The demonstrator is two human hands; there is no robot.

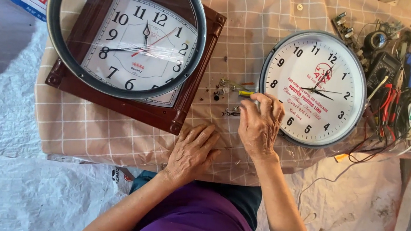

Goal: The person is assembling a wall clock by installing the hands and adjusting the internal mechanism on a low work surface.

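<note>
Right hand (259,125), frame centre, fingers pinched on a small yellow-handled tool (245,93) beside the round clock's (313,87) left rim. Left hand (191,153) lies flat, fingers spread, near the checked cloth's (107,139) lower edge, below the square clock (135,48).

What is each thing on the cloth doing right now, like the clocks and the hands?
Square brown clock: lying flat, face up.
Grey ring frame: loose, lying over the square clock.
Round white clock: lying flat, face up.
Right hand: fingers pinched at a small yellow-handled tool.
Left hand: flat on the checked cloth, holding nothing.
Tool pile: heaped, untouched.
</note>
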